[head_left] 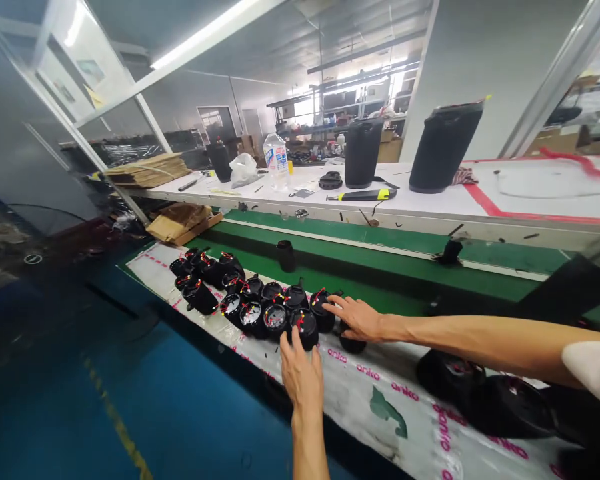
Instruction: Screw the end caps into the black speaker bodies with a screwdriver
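1. The left hand [303,373] has its fingers spread and loose, the tips at the near side of a black can [306,328] with red wires on top; I cannot tell if they touch it.
2. The right hand [360,320] stretches out, fingers extended and unclenched, just beside another wired can [321,308].
3. Both cans stand at the right end of a cluster of black cans [251,315], on a plastic sheet [350,387] with pink lettering.
4. Behind, a white shelf [205,190] holds 1 clear bottle [279,163].
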The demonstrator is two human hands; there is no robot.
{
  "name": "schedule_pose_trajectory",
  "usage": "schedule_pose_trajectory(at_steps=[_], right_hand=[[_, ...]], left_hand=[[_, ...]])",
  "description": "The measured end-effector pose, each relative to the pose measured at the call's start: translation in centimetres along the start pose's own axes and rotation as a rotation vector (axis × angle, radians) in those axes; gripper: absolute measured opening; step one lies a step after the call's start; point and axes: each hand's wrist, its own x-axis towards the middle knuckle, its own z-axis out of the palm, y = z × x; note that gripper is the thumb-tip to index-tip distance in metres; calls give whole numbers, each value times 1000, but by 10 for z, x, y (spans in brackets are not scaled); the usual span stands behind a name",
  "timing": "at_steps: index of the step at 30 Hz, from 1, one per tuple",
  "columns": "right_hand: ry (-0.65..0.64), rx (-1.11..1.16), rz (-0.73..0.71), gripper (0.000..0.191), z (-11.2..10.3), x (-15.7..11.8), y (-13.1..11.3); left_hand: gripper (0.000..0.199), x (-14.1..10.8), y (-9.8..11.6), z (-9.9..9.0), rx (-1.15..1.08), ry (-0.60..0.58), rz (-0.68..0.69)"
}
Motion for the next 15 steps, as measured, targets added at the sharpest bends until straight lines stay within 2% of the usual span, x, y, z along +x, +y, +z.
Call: schedule_pose_trajectory(at_steps=[3, 6, 8, 11, 13, 15], right_hand=[[14, 7, -48, 84, -2, 5, 10], [72, 6, -19, 75, 4, 13, 13], [119, 10, 29, 69, 9, 17, 14], [186, 35, 77, 43, 15, 17, 19], [236, 74, 58, 25, 16, 16, 20], [313, 133, 14, 32, 20, 24, 12]], left_hand=[[52, 15, 16, 24, 60, -28, -72], [35, 16, 20, 35, 96, -46, -188], [33, 17, 21, 38, 99, -75, -252], [35, 10, 26, 37, 71, -134, -311], [35, -5, 33, 29, 32, -167, -347], [41, -29, 38, 18, -25, -177, -384]])
